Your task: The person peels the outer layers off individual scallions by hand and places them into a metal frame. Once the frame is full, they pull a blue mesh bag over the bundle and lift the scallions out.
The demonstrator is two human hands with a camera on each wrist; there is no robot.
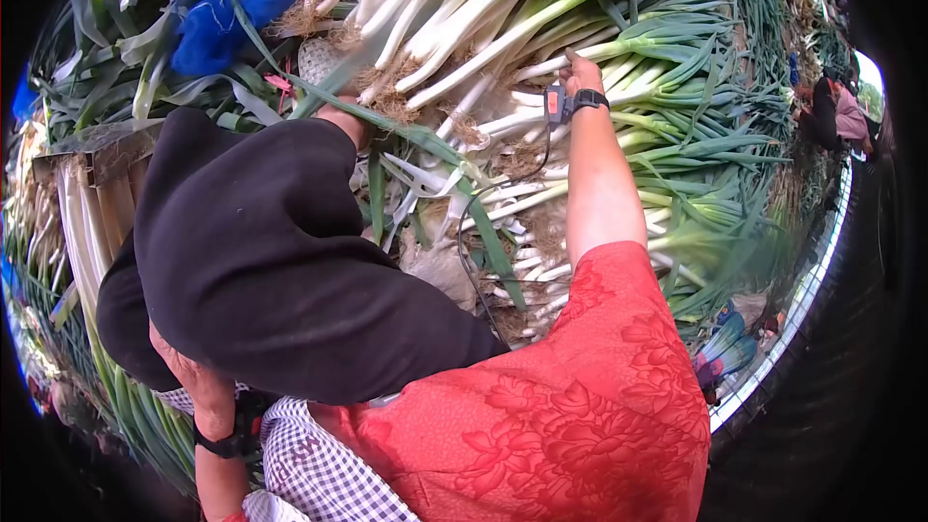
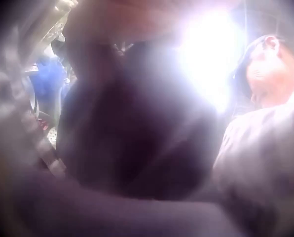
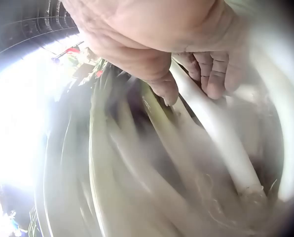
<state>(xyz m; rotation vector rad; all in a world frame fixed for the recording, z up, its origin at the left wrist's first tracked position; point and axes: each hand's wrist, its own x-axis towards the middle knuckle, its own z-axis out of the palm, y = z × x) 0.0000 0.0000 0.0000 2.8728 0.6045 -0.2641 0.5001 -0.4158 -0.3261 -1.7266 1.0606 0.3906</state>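
R hand (image 1: 583,75) round leek (image 3: 217,132), tight rm

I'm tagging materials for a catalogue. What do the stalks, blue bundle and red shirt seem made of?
Stalks: plant tissue, smooth with slight sheen; stringy roots show it. Blue bundle: likely thin plastic, crumpled; film or netting is unclear. Red shirt: fabric, softly draping, flower-patterned; fibre unclear.

Open air above the right hand (image 1: 581,77), but down at its level packed green onions (image 1: 667,77) crowd in on both sides, and a white stalk (image 3: 216,126) fills its grasp! A cable (image 1: 527,176) loops nearby (mind that one), a long leaf (image 1: 416,133) slants across, and the dark-trousered leg (image 1: 261,232) stands squarely between the left hand (image 1: 198,382) and that pile.
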